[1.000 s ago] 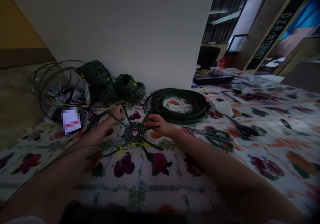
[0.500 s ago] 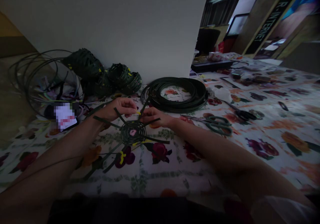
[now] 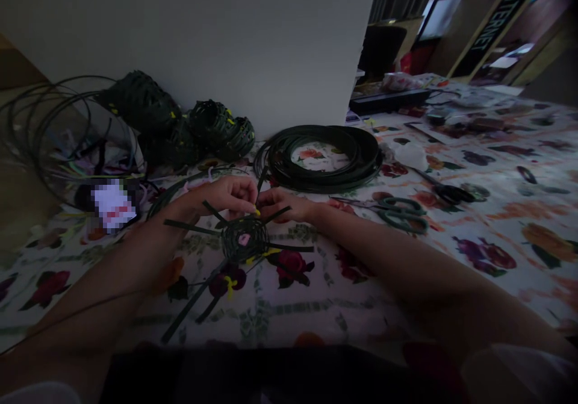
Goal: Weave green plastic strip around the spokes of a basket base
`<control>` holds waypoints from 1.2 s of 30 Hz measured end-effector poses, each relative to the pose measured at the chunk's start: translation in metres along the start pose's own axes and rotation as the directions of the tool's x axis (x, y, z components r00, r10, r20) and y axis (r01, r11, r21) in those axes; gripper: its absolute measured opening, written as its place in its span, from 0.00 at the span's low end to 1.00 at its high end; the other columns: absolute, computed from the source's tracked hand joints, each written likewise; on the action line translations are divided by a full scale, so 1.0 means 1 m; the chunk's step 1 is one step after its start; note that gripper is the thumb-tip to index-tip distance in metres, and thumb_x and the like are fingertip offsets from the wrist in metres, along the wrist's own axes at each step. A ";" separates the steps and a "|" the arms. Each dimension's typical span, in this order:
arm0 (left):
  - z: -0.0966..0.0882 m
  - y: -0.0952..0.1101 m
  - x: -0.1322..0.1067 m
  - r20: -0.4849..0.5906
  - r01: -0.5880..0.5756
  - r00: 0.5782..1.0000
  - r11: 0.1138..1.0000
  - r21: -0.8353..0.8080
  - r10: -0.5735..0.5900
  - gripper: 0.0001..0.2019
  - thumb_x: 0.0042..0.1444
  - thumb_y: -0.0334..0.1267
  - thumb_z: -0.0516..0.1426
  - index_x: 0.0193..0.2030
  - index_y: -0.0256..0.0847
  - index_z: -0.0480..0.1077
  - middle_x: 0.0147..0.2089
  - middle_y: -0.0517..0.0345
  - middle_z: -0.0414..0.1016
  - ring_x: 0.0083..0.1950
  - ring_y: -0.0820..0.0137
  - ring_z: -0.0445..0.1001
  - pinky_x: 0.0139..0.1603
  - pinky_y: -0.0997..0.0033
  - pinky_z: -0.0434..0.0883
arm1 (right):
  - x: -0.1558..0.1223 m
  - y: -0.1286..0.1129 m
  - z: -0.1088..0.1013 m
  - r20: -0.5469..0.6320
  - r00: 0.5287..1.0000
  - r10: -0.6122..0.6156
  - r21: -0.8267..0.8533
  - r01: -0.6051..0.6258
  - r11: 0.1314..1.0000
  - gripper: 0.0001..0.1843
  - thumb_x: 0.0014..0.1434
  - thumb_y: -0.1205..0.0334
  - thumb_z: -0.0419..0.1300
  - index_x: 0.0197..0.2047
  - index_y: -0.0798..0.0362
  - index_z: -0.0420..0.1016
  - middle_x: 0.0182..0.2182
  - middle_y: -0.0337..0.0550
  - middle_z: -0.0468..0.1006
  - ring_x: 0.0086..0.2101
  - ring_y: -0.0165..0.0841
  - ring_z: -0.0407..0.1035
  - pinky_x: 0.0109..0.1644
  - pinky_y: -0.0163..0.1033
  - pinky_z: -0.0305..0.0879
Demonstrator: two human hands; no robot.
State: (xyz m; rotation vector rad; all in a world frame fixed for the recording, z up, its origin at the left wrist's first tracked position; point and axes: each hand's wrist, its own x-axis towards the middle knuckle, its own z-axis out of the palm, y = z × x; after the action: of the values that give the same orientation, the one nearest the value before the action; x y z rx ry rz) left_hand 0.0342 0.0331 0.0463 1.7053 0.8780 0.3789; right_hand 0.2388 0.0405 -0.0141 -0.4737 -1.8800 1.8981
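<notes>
Left hand (image 3: 228, 194) came in off left spoke (image 3: 185, 227), now pinching yellow strip (image 3: 257, 212) at woven disc (image 3: 244, 239) rim; right hand (image 3: 285, 204) still pinching upper-right spoke (image 3: 279, 213); fingertips nearly touching.

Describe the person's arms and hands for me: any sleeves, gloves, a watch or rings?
Both forearms are bare. The left hand and the right hand wear no gloves, and no watch, bracelet or ring shows, though the light is dim. At the bottom corners, pale fabric covers each upper arm: the left sleeve and the right sleeve.
</notes>
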 end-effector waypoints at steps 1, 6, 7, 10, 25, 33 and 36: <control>0.000 0.001 0.001 0.017 0.015 1.000 1.000 0.024 -0.016 0.13 0.49 0.39 0.69 0.33 0.37 0.70 0.21 0.63 0.72 0.19 0.77 0.69 0.18 0.83 0.65 | 0.001 0.001 -0.001 0.006 1.000 -0.009 -0.003 0.009 1.000 0.08 0.50 0.63 0.62 0.32 0.58 0.70 0.19 0.29 0.62 0.19 0.20 0.49 0.20 0.28 0.44; 0.005 0.013 0.005 0.106 0.092 0.990 0.994 0.058 -0.098 0.13 0.47 0.41 0.69 0.34 0.37 0.73 0.19 0.63 0.72 0.16 0.76 0.69 0.16 0.82 0.65 | 0.005 0.005 -0.002 0.008 0.999 -0.050 0.015 0.050 0.999 0.08 0.45 0.65 0.63 0.30 0.60 0.75 0.23 0.35 0.72 0.24 0.23 0.60 0.26 0.29 0.57; 0.006 0.016 0.005 0.122 0.097 0.987 0.994 0.047 -0.102 0.13 0.47 0.40 0.70 0.34 0.37 0.74 0.20 0.62 0.73 0.17 0.76 0.70 0.17 0.81 0.66 | 0.005 0.005 -0.001 0.007 0.999 -0.051 0.021 0.051 0.998 0.08 0.44 0.65 0.63 0.29 0.60 0.75 0.22 0.36 0.72 0.24 0.24 0.61 0.26 0.29 0.58; 0.009 0.021 0.007 0.137 0.072 0.988 0.997 0.003 -0.071 0.10 0.48 0.38 0.69 0.36 0.37 0.78 0.23 0.58 0.77 0.20 0.74 0.73 0.21 0.80 0.70 | 0.005 0.003 -0.001 0.017 0.998 -0.057 0.048 0.056 0.997 0.05 0.41 0.67 0.63 0.26 0.59 0.75 0.18 0.34 0.70 0.25 0.25 0.63 0.27 0.28 0.59; -0.002 0.012 -0.009 0.147 0.152 0.979 0.986 -0.071 -0.140 0.11 0.54 0.43 0.65 0.38 0.38 0.75 0.33 0.47 0.82 0.33 0.64 0.81 0.34 0.70 0.75 | 0.007 0.014 -0.008 0.053 0.997 -0.052 -0.021 0.054 0.998 0.07 0.48 0.67 0.62 0.33 0.59 0.76 0.25 0.34 0.72 0.27 0.25 0.61 0.33 0.30 0.59; -0.005 0.015 -0.003 0.168 0.186 0.968 0.982 0.020 -0.186 0.12 0.47 0.38 0.68 0.37 0.39 0.73 0.29 0.53 0.80 0.27 0.67 0.78 0.28 0.74 0.72 | 0.006 0.011 -0.007 0.045 0.999 -0.011 -0.016 0.012 1.000 0.08 0.48 0.64 0.63 0.33 0.59 0.74 0.26 0.35 0.72 0.28 0.25 0.60 0.32 0.31 0.58; -0.003 0.015 -0.003 0.102 0.211 0.973 0.977 -0.027 -0.207 0.14 0.48 0.39 0.67 0.39 0.40 0.71 0.28 0.54 0.79 0.22 0.70 0.75 0.22 0.76 0.68 | 0.004 0.012 -0.009 0.051 0.999 0.007 -0.019 -0.006 1.000 0.09 0.49 0.64 0.62 0.35 0.58 0.74 0.25 0.34 0.70 0.25 0.24 0.58 0.29 0.31 0.55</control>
State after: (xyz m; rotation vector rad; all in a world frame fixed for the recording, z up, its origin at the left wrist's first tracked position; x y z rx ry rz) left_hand 0.0354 0.0317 0.0622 1.5655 0.9613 0.1668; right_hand 0.2388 0.0502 -0.0258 -0.4418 -1.9320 1.9153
